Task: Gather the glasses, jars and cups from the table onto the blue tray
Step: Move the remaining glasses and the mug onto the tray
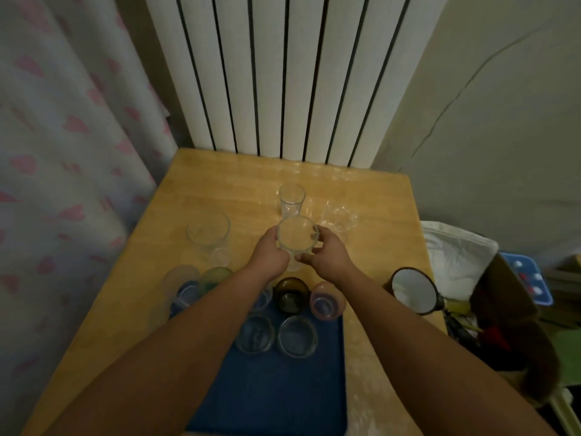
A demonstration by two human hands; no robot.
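Hands first: my left hand (pixel 273 256) and right hand (pixel 327 254) are both wrapped around the same clear glass (pixel 297 239), fingers curled onto its sides from left and right. It sits upright between them over the wooden table (pixel 377 196), beyond the far edge of the blue tray (pixel 283 388). Can't tell if the base is touching the table or lifted off it.

Loose on the table: a tall clear glass (pixel 292 199) just behind the one I'm holding, a wide clear cup (pixel 339 219) off to the right, and a big clear glass (pixel 208 231) to the left.

At the far end of the tray there's a brown glass (pixel 290 294), a pinkish cup (pixel 327 302), and two clear jars (pixel 255 333) (pixel 297 336) side by side nearer me. A green glass (pixel 217 275) and a couple more see-through ones sit at the tray's left corner, partly hidden by my left forearm. It's dim and blurry there.

Off the table's right edge there's a round mirror (pixel 413 289).
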